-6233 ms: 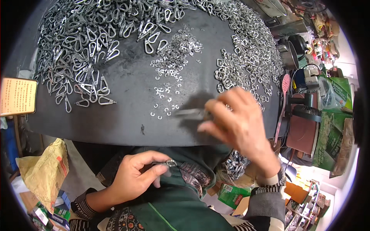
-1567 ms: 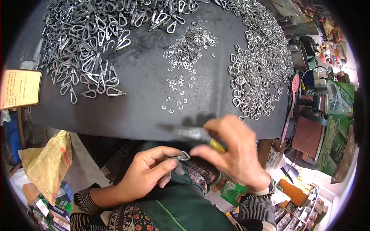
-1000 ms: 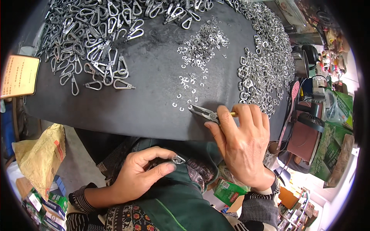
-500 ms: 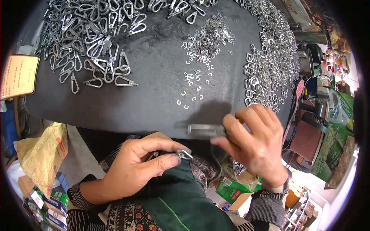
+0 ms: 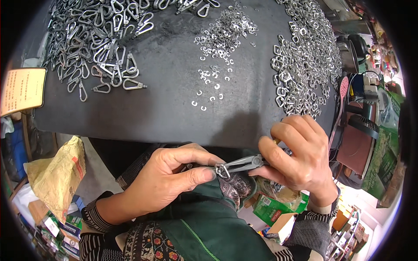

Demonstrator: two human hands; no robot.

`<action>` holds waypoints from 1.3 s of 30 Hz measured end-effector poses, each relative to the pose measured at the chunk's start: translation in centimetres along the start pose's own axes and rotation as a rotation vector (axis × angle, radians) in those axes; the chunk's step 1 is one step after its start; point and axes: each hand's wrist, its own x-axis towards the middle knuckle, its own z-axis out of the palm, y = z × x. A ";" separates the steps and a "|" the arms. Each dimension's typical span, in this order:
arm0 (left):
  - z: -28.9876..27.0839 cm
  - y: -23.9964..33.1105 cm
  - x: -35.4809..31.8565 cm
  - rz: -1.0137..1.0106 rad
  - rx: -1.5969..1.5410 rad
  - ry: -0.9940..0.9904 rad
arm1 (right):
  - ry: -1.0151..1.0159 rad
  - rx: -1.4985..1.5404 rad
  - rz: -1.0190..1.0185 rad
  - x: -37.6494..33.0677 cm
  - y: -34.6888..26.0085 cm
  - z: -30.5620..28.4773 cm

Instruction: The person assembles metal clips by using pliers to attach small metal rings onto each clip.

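Between the thumb and forefinger of my left hand [image 5: 174, 180] is a metal snap hook, mostly hidden by the fingers; a small shiny ring [image 5: 224, 171] sticks out at its end. My right hand [image 5: 300, 158] is wrapped round grey metal pliers [image 5: 251, 163], whose jaws reach left and meet the ring end at my left fingertips. Whether the jaws grip a tiny clip there is too small to tell. Both hands are over my lap, just off the near edge of the black table [image 5: 165, 117].
Snap hooks [image 5: 100, 43] are heaped at the table's far left. Small C-shaped clips [image 5: 226, 32] lie in the middle, and squarish metal rings [image 5: 300, 65] pile up at right. A pink flyswatter [image 5: 343, 89] stands beyond the right edge. A yellow sack [image 5: 58, 174] hangs at lower left.
The pliers have come down from above the table edge, and their jaws now meet the ring end in my left hand. My left hand has shifted slightly right.
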 end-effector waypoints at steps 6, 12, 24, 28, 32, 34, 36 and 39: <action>0.6 -0.8 0.5 0.302 0.354 0.020 | 0.002 -0.024 0.011 -1.4 -0.4 -0.2; 0.5 -2.9 -0.6 -0.047 -0.027 0.116 | -0.014 0.083 0.158 -2.4 -1.0 0.7; -2.1 -7.3 1.2 -0.017 -0.166 0.329 | 0.305 -0.221 0.625 -2.7 3.8 5.5; -0.2 -4.8 0.5 0.047 0.026 0.179 | 0.326 0.081 0.609 -1.7 2.4 3.9; 2.0 -2.9 0.5 0.281 0.135 0.185 | 0.306 1.163 0.612 0.1 -1.1 4.0; 2.5 -2.7 0.5 0.410 0.054 0.253 | 0.356 1.335 0.673 0.4 -3.2 4.8; 2.2 -2.4 0.8 0.446 0.062 0.264 | 0.396 1.258 0.593 0.7 -4.3 6.0; 2.0 -2.1 0.5 0.456 0.085 0.245 | 0.464 1.179 0.585 1.1 -4.8 6.5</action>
